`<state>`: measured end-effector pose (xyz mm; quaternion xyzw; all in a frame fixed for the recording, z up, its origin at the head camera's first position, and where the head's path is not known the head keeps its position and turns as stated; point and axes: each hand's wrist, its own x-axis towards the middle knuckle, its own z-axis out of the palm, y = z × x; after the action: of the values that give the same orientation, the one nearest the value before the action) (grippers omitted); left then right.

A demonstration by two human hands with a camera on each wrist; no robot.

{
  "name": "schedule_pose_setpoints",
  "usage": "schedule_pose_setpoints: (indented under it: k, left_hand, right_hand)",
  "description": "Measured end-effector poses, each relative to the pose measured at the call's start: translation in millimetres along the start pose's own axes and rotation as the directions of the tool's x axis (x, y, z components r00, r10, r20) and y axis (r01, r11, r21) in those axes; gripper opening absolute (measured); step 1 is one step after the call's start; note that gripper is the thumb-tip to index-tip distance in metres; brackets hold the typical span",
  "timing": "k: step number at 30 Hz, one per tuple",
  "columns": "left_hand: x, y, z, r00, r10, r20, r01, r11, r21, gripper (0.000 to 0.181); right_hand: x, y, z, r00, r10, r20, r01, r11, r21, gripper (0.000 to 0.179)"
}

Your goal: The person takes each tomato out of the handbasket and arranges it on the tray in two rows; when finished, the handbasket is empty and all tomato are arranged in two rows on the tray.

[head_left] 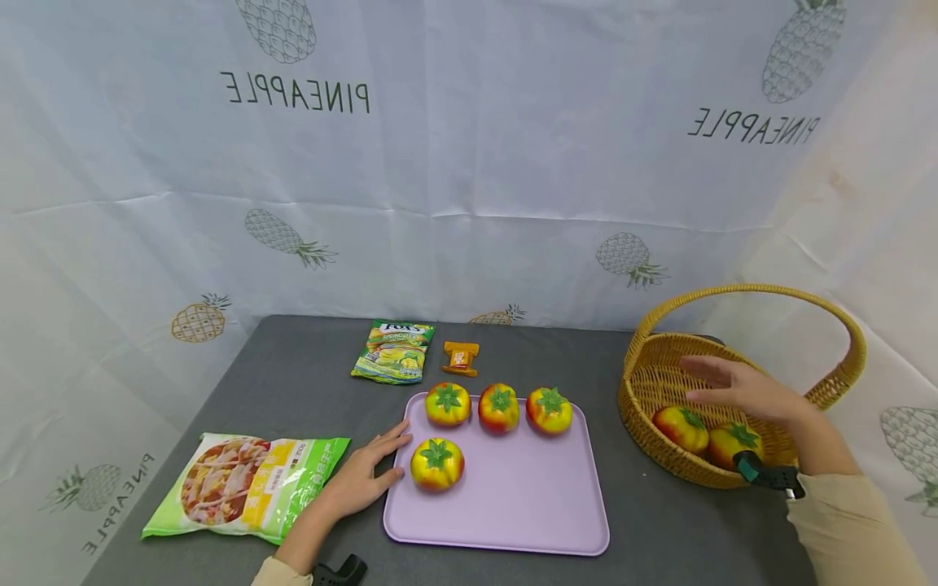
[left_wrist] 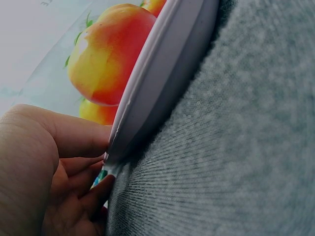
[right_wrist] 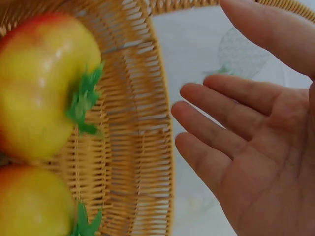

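A lilac tray (head_left: 523,496) carries several red-and-yellow tomatoes with green leafy tops, among them one nearer the front left (head_left: 437,465). My left hand (head_left: 362,476) lies at the tray's left edge, and its fingertips touch the rim; the left wrist view shows the thumb (left_wrist: 81,135) against that rim. Over the wicker basket (head_left: 659,452) on the right, my right hand (head_left: 743,391) hovers with nothing in it. Its fingers are extended and the palm shows in the right wrist view. Two tomatoes, one at the left (head_left: 681,429) and one at the right (head_left: 735,443), lie inside the basket.
A green-and-white food bag (head_left: 245,487) lies left of my left hand. Behind the tray are a green candy packet (head_left: 394,352) and a small orange wrapped snack (head_left: 461,358). The basket's tall handle (head_left: 747,289) arches over it. A pineapple-print cloth (head_left: 469,163) hangs behind the dark table.
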<state>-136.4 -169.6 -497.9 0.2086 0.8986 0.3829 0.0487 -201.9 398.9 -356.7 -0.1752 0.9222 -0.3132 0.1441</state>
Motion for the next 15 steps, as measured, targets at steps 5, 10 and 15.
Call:
schedule_pose_setpoints:
  k: [5,10,15]
  left_hand:
    - [-0.1,-1.0,0.4,1.000,0.014,-0.003,-0.014,1.000,-0.005,0.048]
    - [0.4,-2.0,0.7,1.000,0.020,-0.005,-0.020,1.000,-0.004,0.048]
    - [0.7,-1.5,0.9,1.000,0.020,-0.012,-0.020,1.000,-0.009,0.048]
  right_hand:
    - [4.4,12,-5,0.989,0.032,0.142,-0.040,0.998,0.057,0.067]
    - [11.2,23,-6,0.969,0.011,0.247,-0.044,0.991,0.128,0.068]
    - [17.7,30,-3,0.938,-0.076,0.338,0.012,0.982,0.186,0.065]
